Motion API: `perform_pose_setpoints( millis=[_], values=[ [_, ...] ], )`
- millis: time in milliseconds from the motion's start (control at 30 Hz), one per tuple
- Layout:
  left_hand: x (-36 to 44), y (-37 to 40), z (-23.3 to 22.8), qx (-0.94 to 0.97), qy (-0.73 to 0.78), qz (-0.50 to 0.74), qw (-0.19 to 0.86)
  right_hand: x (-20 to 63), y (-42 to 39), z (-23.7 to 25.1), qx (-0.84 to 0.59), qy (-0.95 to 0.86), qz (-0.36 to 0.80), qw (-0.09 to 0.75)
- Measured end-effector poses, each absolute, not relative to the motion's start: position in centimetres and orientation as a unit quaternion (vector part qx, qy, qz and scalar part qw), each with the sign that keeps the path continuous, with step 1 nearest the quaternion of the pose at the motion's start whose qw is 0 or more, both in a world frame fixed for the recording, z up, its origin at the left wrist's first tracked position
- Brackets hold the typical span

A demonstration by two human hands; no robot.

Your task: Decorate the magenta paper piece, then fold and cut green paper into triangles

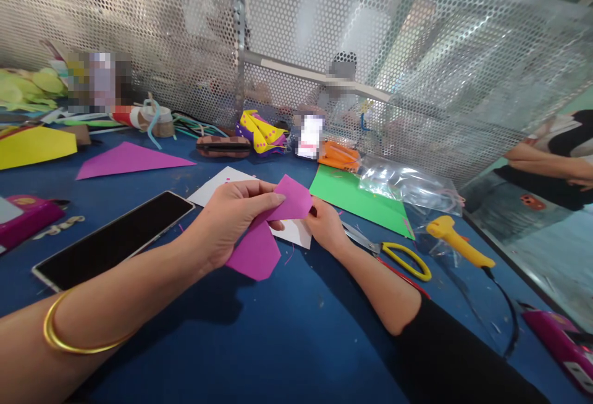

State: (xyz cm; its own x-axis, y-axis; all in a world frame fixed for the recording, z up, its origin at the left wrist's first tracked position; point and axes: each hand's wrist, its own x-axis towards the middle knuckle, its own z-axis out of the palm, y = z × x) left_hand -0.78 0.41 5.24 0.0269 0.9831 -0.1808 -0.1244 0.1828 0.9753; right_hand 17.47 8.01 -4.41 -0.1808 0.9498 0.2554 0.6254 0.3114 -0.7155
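In the middle of the view my left hand point(231, 218) pinches a cut purple sheet piece point(291, 197) between thumb and fingers. A wider purple lobe point(257, 256) hangs below that hand, seemingly part of the same piece; the fingers hide the join. My right hand point(327, 222) is closed at the right edge of the purple piece, its fingertips partly hidden behind it. Beneath both hands lies a white sheet point(208, 188) with small purple scraps on it. Scissors point(405, 262) with yellow handles lie just right of my right hand.
A black phone point(115, 240) lies left, below another purple sheet point(132, 160). A green sheet point(361, 197) and clear plastic bag point(407, 181) are behind. At right is a yellow corded tool point(463, 246). A perforated metal screen point(319, 39) closes the back; a person point(551, 157) stands right.
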Motion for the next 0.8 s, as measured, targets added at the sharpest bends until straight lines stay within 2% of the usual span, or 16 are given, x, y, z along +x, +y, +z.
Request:
perform_pose_setpoints(
  millis=[200, 400, 567, 800],
  values=[
    [-0.7, 0.1, 5.2, 0.470, 0.517, 0.462, 0.546, 18.4, 7.4, -1.2, -0.491, -0.690, 0.282, 0.450],
    [-0.5, -0.1, 5.3, 0.507, 0.512, 0.455, 0.523, 18.8, 4.0, 3.7, -0.419, -0.703, 0.235, 0.525],
    [-0.4, 0.0, 4.8, 0.550, 0.484, 0.475, 0.487, 18.0, 1.6, 4.6, -0.389, -0.773, 0.141, 0.480],
    [-0.2, -0.2, 4.2, 0.595, 0.475, 0.437, 0.479, 17.5, 1.1, 3.9, -0.379, -0.826, 0.008, 0.417]
  ],
)
